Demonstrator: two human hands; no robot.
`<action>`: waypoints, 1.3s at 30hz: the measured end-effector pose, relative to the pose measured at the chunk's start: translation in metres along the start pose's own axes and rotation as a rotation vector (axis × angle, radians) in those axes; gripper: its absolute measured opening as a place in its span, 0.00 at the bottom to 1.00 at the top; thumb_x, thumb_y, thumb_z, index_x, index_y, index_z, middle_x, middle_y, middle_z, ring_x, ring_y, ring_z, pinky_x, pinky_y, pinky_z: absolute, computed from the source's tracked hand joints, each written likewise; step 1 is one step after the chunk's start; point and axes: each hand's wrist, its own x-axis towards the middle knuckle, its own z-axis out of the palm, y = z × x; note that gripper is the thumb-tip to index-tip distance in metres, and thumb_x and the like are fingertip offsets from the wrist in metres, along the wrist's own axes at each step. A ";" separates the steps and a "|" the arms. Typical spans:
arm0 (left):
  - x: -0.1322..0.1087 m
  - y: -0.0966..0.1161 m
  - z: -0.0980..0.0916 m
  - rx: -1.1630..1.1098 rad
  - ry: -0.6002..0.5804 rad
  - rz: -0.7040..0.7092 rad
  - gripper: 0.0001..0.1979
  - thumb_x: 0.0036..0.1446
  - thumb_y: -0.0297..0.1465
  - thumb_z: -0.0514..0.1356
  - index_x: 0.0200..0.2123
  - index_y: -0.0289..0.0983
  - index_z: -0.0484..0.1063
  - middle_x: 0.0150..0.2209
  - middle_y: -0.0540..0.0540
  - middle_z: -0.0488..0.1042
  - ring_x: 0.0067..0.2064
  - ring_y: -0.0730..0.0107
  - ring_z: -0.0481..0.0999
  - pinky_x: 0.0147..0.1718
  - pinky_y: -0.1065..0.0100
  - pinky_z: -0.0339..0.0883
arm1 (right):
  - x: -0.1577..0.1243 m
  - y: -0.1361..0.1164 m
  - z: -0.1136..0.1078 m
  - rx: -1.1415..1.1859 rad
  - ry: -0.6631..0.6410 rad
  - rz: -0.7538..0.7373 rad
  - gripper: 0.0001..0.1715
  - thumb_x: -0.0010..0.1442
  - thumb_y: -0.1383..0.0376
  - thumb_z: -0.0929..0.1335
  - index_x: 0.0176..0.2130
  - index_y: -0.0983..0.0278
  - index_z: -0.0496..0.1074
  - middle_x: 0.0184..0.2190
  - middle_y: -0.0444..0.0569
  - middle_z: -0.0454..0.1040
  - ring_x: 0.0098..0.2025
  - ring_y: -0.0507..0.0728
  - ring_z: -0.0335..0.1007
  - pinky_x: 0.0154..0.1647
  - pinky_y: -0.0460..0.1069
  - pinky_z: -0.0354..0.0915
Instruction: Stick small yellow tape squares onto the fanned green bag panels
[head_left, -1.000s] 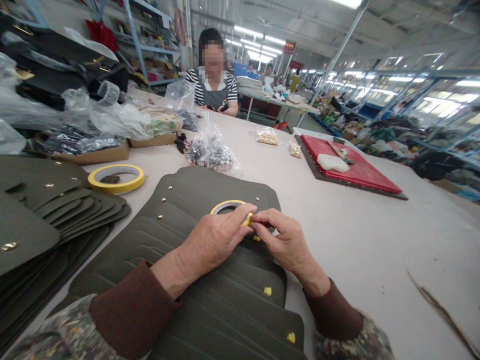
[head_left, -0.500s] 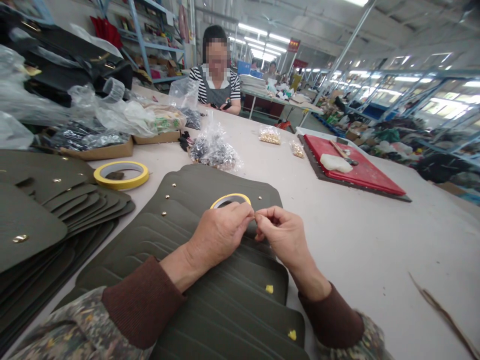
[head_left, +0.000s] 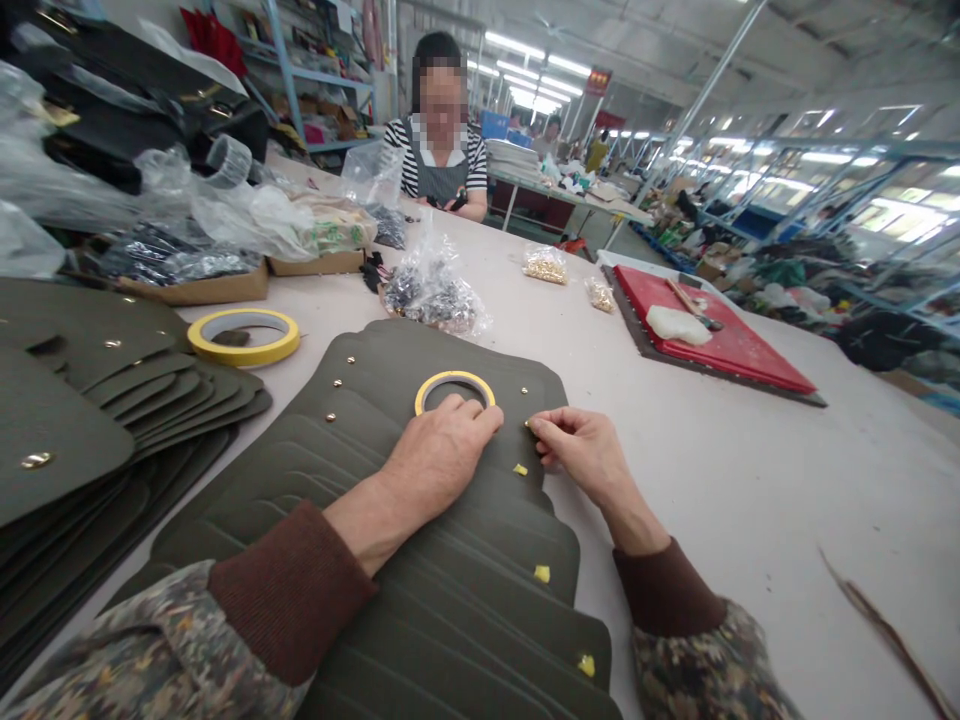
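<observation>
Holding a tape roll [head_left: 421,397], the left hand [head_left: 442,455] is over dark panels [head_left: 450,590].

Premises: factory workshop.
A wide worktable [head_left: 720,490] bears stacked dark panels [head_left: 450,590], bagged small parts [head_left: 546,266] and a hammer [head_left: 681,294]; loaded shelves [head_left: 334,74], rows of ceiling lights [head_left: 515,46] and a co-worker [head_left: 441,183] are visible beyond.

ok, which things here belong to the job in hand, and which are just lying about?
Likely in the job:
tape roll at the left hand
dark panels beneath it
yellow bits on the panels

Probably just lying about:
second tape roll, left
red slab
hammer-like tool on it
bag of gold-coloured pieces
</observation>
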 end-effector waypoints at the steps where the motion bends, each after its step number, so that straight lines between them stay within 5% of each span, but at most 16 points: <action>1: 0.000 0.000 0.001 0.006 0.001 0.004 0.07 0.65 0.28 0.50 0.41 0.39 0.67 0.38 0.47 0.73 0.43 0.63 0.69 0.40 0.65 0.66 | 0.000 -0.001 0.002 -0.078 0.015 -0.024 0.13 0.50 0.58 0.70 0.29 0.66 0.77 0.17 0.43 0.72 0.17 0.50 0.66 0.18 0.44 0.65; 7: 0.000 0.000 0.001 -0.025 -0.011 0.046 0.07 0.64 0.27 0.50 0.38 0.39 0.67 0.37 0.47 0.72 0.41 0.62 0.68 0.40 0.63 0.64 | -0.002 -0.008 0.006 -0.439 0.103 -0.235 0.11 0.53 0.61 0.67 0.26 0.63 0.77 0.20 0.47 0.76 0.24 0.54 0.72 0.26 0.47 0.65; 9: 0.000 -0.001 -0.001 -0.043 -0.017 0.061 0.07 0.64 0.26 0.50 0.38 0.38 0.67 0.37 0.46 0.72 0.40 0.63 0.68 0.40 0.62 0.64 | -0.002 -0.006 0.004 -0.374 0.087 -0.218 0.10 0.53 0.61 0.68 0.32 0.63 0.77 0.20 0.45 0.75 0.24 0.54 0.72 0.25 0.47 0.65; 12: 0.000 -0.002 -0.003 -0.071 -0.034 0.090 0.07 0.63 0.26 0.50 0.38 0.37 0.67 0.37 0.46 0.72 0.39 0.63 0.69 0.40 0.62 0.63 | -0.002 0.002 0.001 -0.095 0.074 -0.077 0.23 0.53 0.57 0.69 0.47 0.64 0.71 0.20 0.42 0.74 0.20 0.54 0.71 0.20 0.47 0.66; 15: 0.000 -0.003 -0.004 -0.097 -0.040 0.119 0.07 0.63 0.26 0.50 0.37 0.37 0.67 0.37 0.46 0.72 0.39 0.63 0.68 0.40 0.63 0.63 | -0.005 0.008 -0.002 0.043 0.064 -0.024 0.19 0.54 0.54 0.69 0.40 0.66 0.73 0.22 0.44 0.74 0.21 0.53 0.71 0.21 0.47 0.68; 19: 0.000 -0.004 -0.005 -0.136 -0.014 0.160 0.07 0.63 0.26 0.49 0.36 0.37 0.66 0.37 0.46 0.72 0.40 0.63 0.68 0.39 0.63 0.63 | -0.008 0.009 0.002 -0.248 0.113 -0.220 0.14 0.55 0.56 0.68 0.30 0.65 0.77 0.20 0.47 0.75 0.23 0.54 0.71 0.27 0.48 0.66; 26: -0.002 -0.005 -0.005 -0.200 0.011 0.195 0.07 0.64 0.27 0.50 0.38 0.37 0.67 0.36 0.47 0.72 0.39 0.65 0.71 0.38 0.65 0.66 | 0.006 0.006 0.011 -0.618 0.217 -0.382 0.12 0.57 0.62 0.66 0.35 0.63 0.79 0.27 0.48 0.78 0.29 0.56 0.72 0.33 0.49 0.63; 30: -0.005 -0.007 -0.002 -0.318 0.134 0.157 0.08 0.65 0.29 0.50 0.43 0.38 0.68 0.39 0.47 0.75 0.41 0.68 0.75 0.42 0.67 0.68 | 0.010 0.004 0.005 -0.594 0.253 -0.420 0.13 0.59 0.62 0.66 0.40 0.62 0.79 0.29 0.49 0.77 0.31 0.56 0.71 0.36 0.51 0.64; 35: -0.007 -0.006 -0.001 -0.403 0.205 0.122 0.20 0.63 0.29 0.55 0.57 0.41 0.59 0.48 0.47 0.76 0.47 0.67 0.77 0.46 0.67 0.69 | -0.009 -0.007 -0.003 -0.115 0.082 -0.485 0.11 0.59 0.63 0.67 0.40 0.65 0.76 0.30 0.48 0.77 0.29 0.53 0.71 0.32 0.48 0.66; 39: -0.007 -0.004 -0.003 -0.418 0.170 0.061 0.20 0.62 0.28 0.56 0.56 0.39 0.57 0.42 0.48 0.78 0.42 0.67 0.79 0.40 0.68 0.71 | -0.022 -0.018 0.000 -0.114 -0.081 -0.697 0.09 0.57 0.68 0.69 0.40 0.64 0.76 0.32 0.47 0.77 0.30 0.52 0.71 0.34 0.47 0.67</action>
